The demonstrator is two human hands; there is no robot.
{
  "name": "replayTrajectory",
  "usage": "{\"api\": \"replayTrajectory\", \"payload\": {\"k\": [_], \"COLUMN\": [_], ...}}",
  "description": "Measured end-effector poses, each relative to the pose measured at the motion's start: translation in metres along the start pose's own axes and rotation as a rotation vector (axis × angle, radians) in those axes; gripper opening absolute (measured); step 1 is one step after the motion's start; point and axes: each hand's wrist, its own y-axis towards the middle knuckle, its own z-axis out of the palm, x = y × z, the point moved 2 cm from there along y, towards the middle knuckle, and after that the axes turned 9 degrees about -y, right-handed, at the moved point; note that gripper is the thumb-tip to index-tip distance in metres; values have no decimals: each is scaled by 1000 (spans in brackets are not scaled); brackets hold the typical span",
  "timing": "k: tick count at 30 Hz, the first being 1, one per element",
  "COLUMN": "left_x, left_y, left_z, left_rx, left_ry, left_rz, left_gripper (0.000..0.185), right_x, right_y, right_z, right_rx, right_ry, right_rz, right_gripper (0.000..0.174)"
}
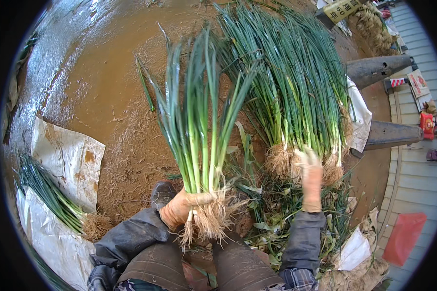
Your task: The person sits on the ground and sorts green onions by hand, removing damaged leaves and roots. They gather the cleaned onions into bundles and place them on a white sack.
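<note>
My left hand (pixel 184 205), in an orange-and-pale glove, grips a bunch of scallions (pixel 198 156) just above the roots. Their leaves point away from me, and a tangle of pale roots hangs below the glove. On the right, my right hand (pixel 310 171) is at the root end of a large pile of scallions (pixel 295 87). It is blurred, with its fingers against or just above the stalks. Whether it has hold of any stalk cannot be made out.
Leaf trimmings (pixel 269 218) litter the ground between my legs and right arm. A smaller scallion bundle (pixel 54 200) lies on white sheeting (pixel 54 247) at left. Dark cones (pixel 393 134) stand beyond the pile. The muddy floor (pixel 105 83) looks wet. A red sheet (pixel 404 238) lies far right.
</note>
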Motion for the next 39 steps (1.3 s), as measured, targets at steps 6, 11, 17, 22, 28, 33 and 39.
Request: {"api": "replayTrajectory", "payload": {"k": [6, 11, 17, 22, 28, 33, 39], "left_x": [3, 12, 32, 48, 45, 45, 47], "left_y": [11, 20, 35, 37, 37, 37, 37], "left_z": [-11, -5, 7, 10, 10, 3, -6], "left_rx": [33, 16, 29, -16, -4, -38, -30], "left_ry": [-171, -133, -72, -30, -101, -200, -192], "left_rz": [-147, -165, -244, -271, -191, -227, -233], "left_gripper": [42, 37, 34, 28, 28, 28, 24], "right_x": [11, 39, 52, 32, 34, -41, -89], "right_y": [66, 40, -94, -125, -152, -164, -170], "right_z": [64, 51, 76, 99, 68, -2, -7], "right_rx": [45, 174, 527, 320, -34, 17, 904], "right_ry": [-707, -261, 509, 149, -241, 554, -830], "right_rz": [-34, 8, 253, -177, -780, 272, 217], "right_gripper": [38, 23, 29, 13, 16, 34, 50]}}
